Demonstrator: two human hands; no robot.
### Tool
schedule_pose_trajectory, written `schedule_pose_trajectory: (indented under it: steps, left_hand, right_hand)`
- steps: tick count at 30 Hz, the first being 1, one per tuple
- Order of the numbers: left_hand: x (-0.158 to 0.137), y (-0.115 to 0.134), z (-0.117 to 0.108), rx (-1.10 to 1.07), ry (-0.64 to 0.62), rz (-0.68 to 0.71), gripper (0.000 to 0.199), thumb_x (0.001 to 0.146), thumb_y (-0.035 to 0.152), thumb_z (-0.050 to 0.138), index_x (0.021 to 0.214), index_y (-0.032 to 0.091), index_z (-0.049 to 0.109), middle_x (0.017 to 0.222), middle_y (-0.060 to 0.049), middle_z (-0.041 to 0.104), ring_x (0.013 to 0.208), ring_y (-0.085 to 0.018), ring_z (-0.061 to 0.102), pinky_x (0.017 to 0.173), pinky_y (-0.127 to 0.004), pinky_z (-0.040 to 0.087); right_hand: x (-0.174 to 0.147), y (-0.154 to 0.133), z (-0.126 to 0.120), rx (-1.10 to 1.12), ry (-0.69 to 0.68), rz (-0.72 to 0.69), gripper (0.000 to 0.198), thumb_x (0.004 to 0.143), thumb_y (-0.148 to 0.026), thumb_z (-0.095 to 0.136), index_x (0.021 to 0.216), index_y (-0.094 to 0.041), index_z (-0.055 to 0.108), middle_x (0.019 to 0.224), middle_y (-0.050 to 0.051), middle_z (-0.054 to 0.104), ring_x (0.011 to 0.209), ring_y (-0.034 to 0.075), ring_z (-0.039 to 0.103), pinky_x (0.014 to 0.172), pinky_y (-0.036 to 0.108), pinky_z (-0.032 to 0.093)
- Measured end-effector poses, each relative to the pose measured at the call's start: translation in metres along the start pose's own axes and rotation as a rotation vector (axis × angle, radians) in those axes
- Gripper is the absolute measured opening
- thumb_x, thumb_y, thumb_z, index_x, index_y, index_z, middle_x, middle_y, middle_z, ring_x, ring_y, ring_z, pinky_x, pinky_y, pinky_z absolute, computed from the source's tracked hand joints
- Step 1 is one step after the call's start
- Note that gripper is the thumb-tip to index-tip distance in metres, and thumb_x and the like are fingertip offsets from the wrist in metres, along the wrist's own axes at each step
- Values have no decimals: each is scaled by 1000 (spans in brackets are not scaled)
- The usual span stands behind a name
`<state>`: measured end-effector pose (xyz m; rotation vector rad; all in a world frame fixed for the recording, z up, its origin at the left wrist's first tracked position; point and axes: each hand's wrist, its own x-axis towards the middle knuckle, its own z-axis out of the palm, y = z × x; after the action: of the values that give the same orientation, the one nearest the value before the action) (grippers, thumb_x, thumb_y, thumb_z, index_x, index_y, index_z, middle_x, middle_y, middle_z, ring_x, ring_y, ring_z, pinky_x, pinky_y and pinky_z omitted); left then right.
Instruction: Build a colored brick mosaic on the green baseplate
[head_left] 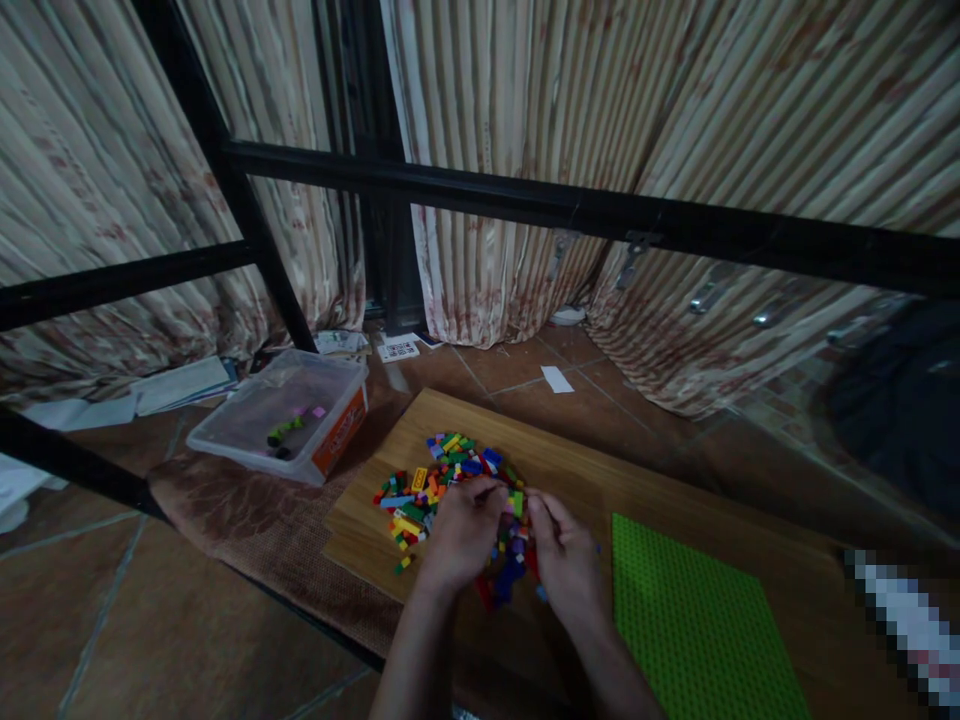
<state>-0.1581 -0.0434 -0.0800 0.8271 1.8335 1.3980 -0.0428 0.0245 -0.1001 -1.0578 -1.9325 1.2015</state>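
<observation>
- Left hand [466,535]: enters from the near side, over the loose bricks; thumb and fingers appear bent in a pinch on a small light-green piece [517,502], a pink bit showing beside it.
- Right hand [564,560]: thumb and forefinger drawn together just beside the same piece; contact, or anything else in their grasp, cannot be told.
- Key relation: the light-green piece sits between the two sets of fingertips, to the right of the left ones and to the left of the right ones, above the pile. Left hand judged nearer, apparently touching. Long axis too small to read.
- Loose bricks [454,462]: mixed colours, spread over the left part of the wooden board [585,465], from near its far left corner toward the near edge. Dark blue bricks [508,582] lie between the wrists.
- Green baseplate [690,620]: flat on the board, right of the right hand; its near end runs out of view.
- Clear bin [262,440]: beyond the board's left edge, on brown cloth [277,535]; orange label on one side, a few green, black and pink pieces visible within.
- Farther: white card [556,379] on tiled floor, black metal frame [465,190], striped curtains [480,280].
</observation>
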Motion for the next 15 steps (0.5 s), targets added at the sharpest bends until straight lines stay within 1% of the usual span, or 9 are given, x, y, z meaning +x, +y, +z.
schedule_pose_trajectory:
  steps: [2, 4, 7, 9, 13, 15]
  left_hand:
    - [-1, 2, 4, -65, 6, 20, 26, 84, 36, 49, 78, 17, 66, 67, 0, 61, 61, -14, 55, 58, -23, 40]
    - [-2, 5, 9, -100, 23, 51, 26, 85, 35, 49, 79, 16, 66, 68, -1, 62, 64, -14, 55, 60, -23, 41]
    - [-6, 11, 17, -183, 32, 72, 25, 85, 32, 48, 82, 15, 66, 72, -2, 63, 66, -14, 55, 62, -23, 42]
    - [-8, 14, 22, -242, 49, 71, 22, 84, 31, 50, 84, 14, 65, 74, -3, 63, 67, -14, 56, 62, -22, 42]
    - [-8, 15, 24, -299, 108, 58, 21, 84, 30, 51, 84, 14, 64, 73, -2, 63, 67, -13, 56, 62, -22, 42]
    - [-7, 14, 24, -329, 112, 58, 22, 83, 31, 51, 83, 14, 65, 72, -2, 63, 66, -13, 56, 62, -22, 43]
  right_hand:
    - [1, -7, 2, 80, -2, 37, 40, 88, -51, 42, 98, -21, 67, 94, 4, 71, 82, 19, 64, 72, 28, 48]
    - [2, -12, 6, 105, -3, 26, 40, 88, -52, 43, 93, -21, 66, 90, 4, 70, 78, 18, 62, 69, 27, 47]
    - [2, -17, 12, 119, 74, 15, 39, 87, -52, 44, 84, -20, 65, 77, 3, 68, 69, 16, 60, 64, 25, 45]
    - [2, -18, 15, 153, 123, 11, 39, 88, -51, 44, 83, -19, 66, 74, 3, 68, 66, 16, 59, 62, 25, 44]
    - [0, -17, 23, 251, 202, 3, 42, 88, -51, 43, 88, -17, 67, 79, 5, 70, 71, 17, 62, 65, 26, 47]
    - [0, -17, 26, 288, 233, 17, 43, 88, -52, 43, 88, -17, 68, 79, 6, 70, 71, 17, 63, 68, 28, 47]
